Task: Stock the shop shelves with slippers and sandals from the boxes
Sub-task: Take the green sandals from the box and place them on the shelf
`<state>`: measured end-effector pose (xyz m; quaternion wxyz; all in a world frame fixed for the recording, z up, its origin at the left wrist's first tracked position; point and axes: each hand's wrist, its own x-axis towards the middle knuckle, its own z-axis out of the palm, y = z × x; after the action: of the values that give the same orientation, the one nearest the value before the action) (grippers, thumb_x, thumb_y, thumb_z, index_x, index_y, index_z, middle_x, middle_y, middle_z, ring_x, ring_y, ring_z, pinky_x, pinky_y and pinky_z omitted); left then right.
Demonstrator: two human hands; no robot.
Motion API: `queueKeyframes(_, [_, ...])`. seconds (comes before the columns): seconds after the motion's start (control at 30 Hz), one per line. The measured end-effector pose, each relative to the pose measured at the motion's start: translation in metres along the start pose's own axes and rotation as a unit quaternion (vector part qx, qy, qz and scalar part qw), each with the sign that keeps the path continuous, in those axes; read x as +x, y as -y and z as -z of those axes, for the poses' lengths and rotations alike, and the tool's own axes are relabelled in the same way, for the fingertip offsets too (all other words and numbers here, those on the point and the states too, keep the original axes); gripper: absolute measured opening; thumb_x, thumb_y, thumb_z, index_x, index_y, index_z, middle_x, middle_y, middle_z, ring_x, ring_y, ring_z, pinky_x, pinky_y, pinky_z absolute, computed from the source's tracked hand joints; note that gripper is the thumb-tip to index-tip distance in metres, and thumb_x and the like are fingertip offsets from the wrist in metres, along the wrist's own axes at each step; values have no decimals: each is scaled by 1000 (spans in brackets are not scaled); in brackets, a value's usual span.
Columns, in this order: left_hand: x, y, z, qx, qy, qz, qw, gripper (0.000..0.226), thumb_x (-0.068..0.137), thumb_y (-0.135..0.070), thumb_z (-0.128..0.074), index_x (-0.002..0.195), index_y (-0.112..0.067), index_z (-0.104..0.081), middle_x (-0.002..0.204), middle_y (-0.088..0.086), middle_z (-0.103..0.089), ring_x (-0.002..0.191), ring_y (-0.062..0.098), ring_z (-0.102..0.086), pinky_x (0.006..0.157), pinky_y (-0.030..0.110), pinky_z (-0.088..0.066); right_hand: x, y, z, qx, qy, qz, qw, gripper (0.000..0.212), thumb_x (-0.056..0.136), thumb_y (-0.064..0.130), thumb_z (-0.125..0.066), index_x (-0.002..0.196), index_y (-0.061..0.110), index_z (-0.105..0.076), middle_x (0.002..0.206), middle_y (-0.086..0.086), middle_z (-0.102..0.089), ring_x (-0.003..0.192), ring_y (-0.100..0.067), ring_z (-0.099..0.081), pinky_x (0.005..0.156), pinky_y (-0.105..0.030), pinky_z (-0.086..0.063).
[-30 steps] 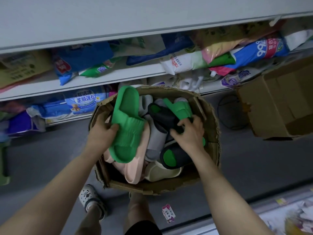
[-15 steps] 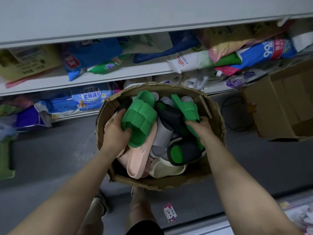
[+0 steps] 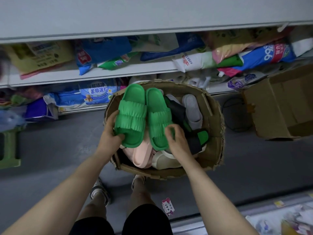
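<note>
Holding left green ribbed foam slipper [image 3: 132,114] and right green ribbed foam slipper [image 3: 158,116] side by side over battered brown cardboard box [image 3: 215,126].

Gripping the left one with left hand [image 3: 110,138], fingers wrapped round outer edge, thumb at heel; pinching the right one at heel with right hand [image 3: 177,141], fingers curled over the rim, slightly blurred; lying parallel and touching, long axes pointing away from body, toes toward white shop shelves [image 3: 118,73], heels at the fingers; neither hand nearer, one slipper each; probably up and forward next, toes leading; below in box: pale pink foam slipper [image 3: 141,155], grey ribbed slipper [image 3: 193,111], black-and-green slipper [image 3: 198,138]; box on dark grey floor [image 3: 59,150]; narrow aisle; shelves crammed with plastic pouches; second open cardboard box [image 3: 279,106] at right; green plastic stool [image 3: 8,146] at left.
</note>
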<state>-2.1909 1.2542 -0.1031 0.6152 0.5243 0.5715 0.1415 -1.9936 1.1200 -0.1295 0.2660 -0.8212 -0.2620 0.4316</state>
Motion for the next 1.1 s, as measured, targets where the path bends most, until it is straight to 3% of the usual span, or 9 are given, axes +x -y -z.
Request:
queueKeyframes(0.07, [6, -1, 0, -19, 0, 16, 1000, 84, 73, 19, -46, 129, -44, -43, 116, -6, -58, 99, 13, -59, 88, 41, -51, 16, 0, -3, 43, -54, -26, 997, 30, 98, 41, -54, 116, 18, -46, 115, -5, -53, 109, -29, -57, 79, -29, -39])
queueKeyframes(0.2, [16, -2, 4, -93, 26, 89, 991, 73, 87, 18, -47, 136, -35, -42, 107, -5, -60, 90, 14, -61, 70, 37, -55, 41, -1, -7, 174, 32, -132, 975, 78, 85, 35, -75, 148, 18, -33, 131, 4, -51, 118, -21, -56, 90, -38, -53])
queueKeyframes(0.27, [15, -5, 8, -132, 25, 103, 986, 68, 88, 17, -48, 136, -31, -43, 107, -3, -61, 92, 17, -61, 72, 39, -55, 44, 0, -5, 233, 62, -143, 960, 59, 87, 27, -74, 140, 15, -50, 128, -1, -62, 112, -23, -63, 77, -32, -55])
queueKeyframes(0.37, [10, -8, 16, -191, 6, 95, 977, 64, 87, 19, -48, 130, -28, -47, 103, 2, -62, 87, 17, -61, 66, 32, -58, 39, 5, 3, 289, 77, -133, 945, 40, 91, 18, -69, 129, 9, -60, 121, -11, -68, 108, -25, -67, 85, -37, -57])
queueKeyframes(0.53, [-2, -17, 40, -212, -3, 44, 976, 69, 89, 17, -49, 142, -27, -42, 101, 10, -58, 86, 20, -61, 64, 25, -58, 17, 35, 23, 310, 68, -61, 946, 29, 94, 14, -63, 123, 12, -63, 111, -5, -73, 98, -18, -71, 72, -30, -59])
queueKeyframes(0.63, [-14, -29, 61, -208, -7, 1, 978, 67, 91, 14, -49, 139, -33, -43, 112, 13, -55, 92, 21, -61, 72, 29, -59, 3, 63, 32, 287, 77, 10, 955, 32, 92, 20, -64, 124, 24, -62, 114, 3, -73, 106, -15, -69, 80, -31, -57])
queueKeyframes(0.77, [-27, -41, 93, -222, -31, -51, 973, 68, 91, 13, -49, 139, -35, -43, 113, 10, -53, 94, 20, -60, 79, 33, -57, -14, 111, 31, 287, 100, 88, 949, 70, 70, 45, -80, 132, 22, -57, 126, -2, -68, 116, -17, -64, 91, -30, -55])
queueKeyframes(0.93, [-29, -45, 154, -234, -67, -118, 963, 68, 90, 13, -50, 139, -33, -42, 116, 10, -60, 94, 17, -63, 75, 29, -57, -18, 181, 4, 286, 103, 146, 941, 95, 61, 49, -87, 144, 23, -47, 122, -4, -70, 115, -18, -65, 94, -31, -53])
queueKeyframes(1.1, [-13, -55, 251, -208, -127, -172, 954, 68, 90, 10, -54, 140, -35, -40, 119, 8, -60, 95, 11, -63, 71, 26, -56, -6, 263, -49, 251, 99, 205, 941, 70, 81, 19, -70, 145, 19, -44, 103, 3, -76, 99, -8, -70, 82, -21, -56])
